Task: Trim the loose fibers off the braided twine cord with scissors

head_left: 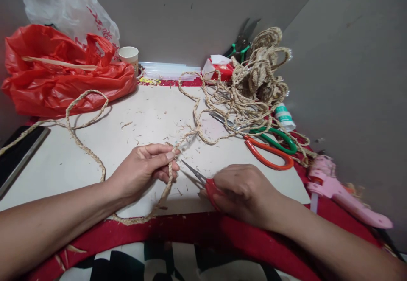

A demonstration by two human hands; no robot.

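Note:
Between the thumb and fingers of my left hand (154, 164) is a braided straw rope (165, 189), held over the white board. One length of it hangs toward me and rests along the board's front edge; another runs away to the tangle at the back right. My right hand (244, 192) grips small red-handled scissors (197, 175) by the handles. Their narrow tips point up and left, just right of the rope and apart from it. Whether the blades are slightly parted is hard to make out.
A heap of braided rope (254, 81) lies at the back right, partly over larger scissors with orange and green handles (270, 153). A pink glue gun (346, 192) is at the right. Back left are a red plastic bag (63, 85) and paper cup (129, 54); a phone (22, 153) lies left.

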